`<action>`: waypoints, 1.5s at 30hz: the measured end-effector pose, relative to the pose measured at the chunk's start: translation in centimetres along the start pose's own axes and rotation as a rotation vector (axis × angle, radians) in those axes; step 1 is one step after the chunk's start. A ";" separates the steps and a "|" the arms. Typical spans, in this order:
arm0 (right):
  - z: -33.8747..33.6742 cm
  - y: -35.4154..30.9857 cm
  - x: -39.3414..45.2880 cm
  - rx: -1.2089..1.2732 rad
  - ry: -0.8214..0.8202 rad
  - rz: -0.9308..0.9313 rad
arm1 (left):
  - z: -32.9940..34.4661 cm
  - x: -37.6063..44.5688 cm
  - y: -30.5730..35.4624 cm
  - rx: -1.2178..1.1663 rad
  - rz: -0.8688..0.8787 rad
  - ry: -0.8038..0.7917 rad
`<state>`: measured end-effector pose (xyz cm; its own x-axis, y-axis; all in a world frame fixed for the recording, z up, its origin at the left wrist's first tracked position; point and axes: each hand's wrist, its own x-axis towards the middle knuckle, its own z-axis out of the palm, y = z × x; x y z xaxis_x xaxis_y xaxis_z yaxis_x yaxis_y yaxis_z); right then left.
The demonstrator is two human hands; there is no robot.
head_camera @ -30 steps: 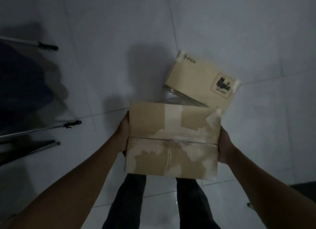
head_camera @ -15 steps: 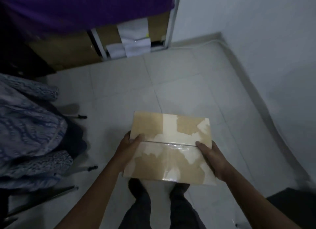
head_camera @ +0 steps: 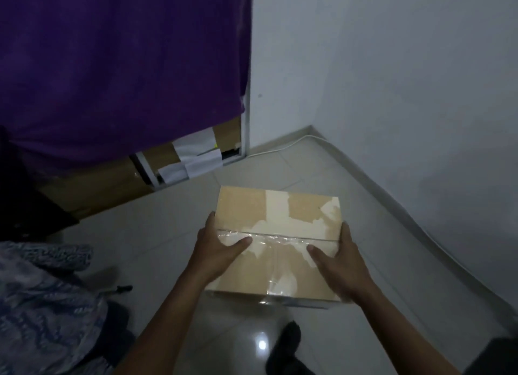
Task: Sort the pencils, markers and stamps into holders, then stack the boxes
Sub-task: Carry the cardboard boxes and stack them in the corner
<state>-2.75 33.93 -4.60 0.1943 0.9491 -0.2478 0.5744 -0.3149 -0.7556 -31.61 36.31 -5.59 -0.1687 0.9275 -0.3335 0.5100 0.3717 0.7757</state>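
Note:
A closed brown cardboard box (head_camera: 283, 215) with torn label patches and clear tape over its seam hangs in front of me above the tiled floor. My left hand (head_camera: 215, 251) grips its left side, thumb laid across the top. My right hand (head_camera: 339, 265) grips the right side, thumb also on the top. The fingers of both hands are hidden below the box. No pencils, markers, stamps or holders are in view.
A purple cloth (head_camera: 120, 66) drapes over a frame, with cardboard boxes (head_camera: 92, 189) and white papers (head_camera: 193, 156) under it. Blue patterned fabric (head_camera: 42, 304) lies at the lower left. White walls (head_camera: 392, 94) meet in a corner, with a cable (head_camera: 280, 149) along the skirting.
The view has swung up from the floor to the room corner. The second box that lay on the floor has left the view. Both hands still carry the box, thumbs now on top.

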 end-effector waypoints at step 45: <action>10.6 -23.4 31.9 -0.589 0.172 0.046 | -13.3 41.8 12.8 0.433 0.382 -0.198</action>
<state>-18.40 71.64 -1.26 0.3267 0.9357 -0.1334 0.8956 -0.3516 -0.2724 -43.37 80.39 -2.52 0.2326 0.9516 -0.2008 0.8074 -0.0738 0.5854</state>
